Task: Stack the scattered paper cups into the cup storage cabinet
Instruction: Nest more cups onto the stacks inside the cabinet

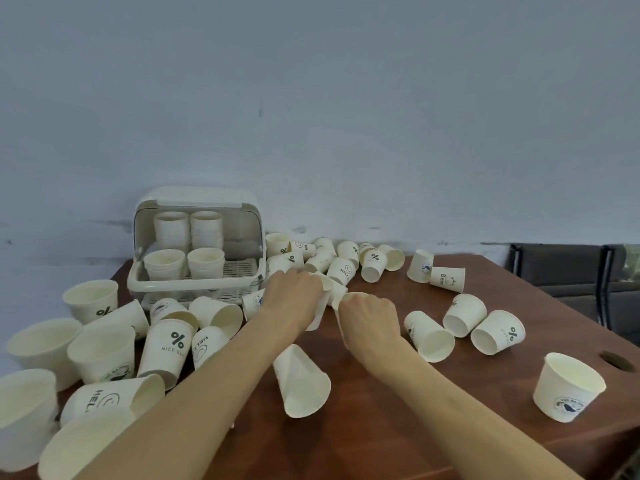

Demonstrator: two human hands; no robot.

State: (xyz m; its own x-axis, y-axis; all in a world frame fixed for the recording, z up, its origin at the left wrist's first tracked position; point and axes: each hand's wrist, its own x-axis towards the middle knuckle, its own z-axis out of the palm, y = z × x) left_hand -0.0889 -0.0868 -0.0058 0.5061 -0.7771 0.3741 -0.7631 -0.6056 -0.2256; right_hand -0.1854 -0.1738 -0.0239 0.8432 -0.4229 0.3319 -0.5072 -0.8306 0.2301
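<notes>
Several white paper cups lie scattered over a brown wooden table (381,427). At the table's middle, my left hand (294,299) grips one paper cup (320,311) whose body hangs below the fingers. My right hand (369,318) is closed around another cup (341,292), its rim touching the left one. The white cup storage cabinet (194,202) stands at the back left with its lid raised; several stacks of cups (188,230) stand inside. A cup (301,382) lies on its side between my forearms.
Upright and tipped cups crowd the left edge (104,351). More lie along the back wall (343,261) and to the right (429,336). One cup (568,386) stands upright near the right corner. Dark chairs (571,278) sit beyond the table at right.
</notes>
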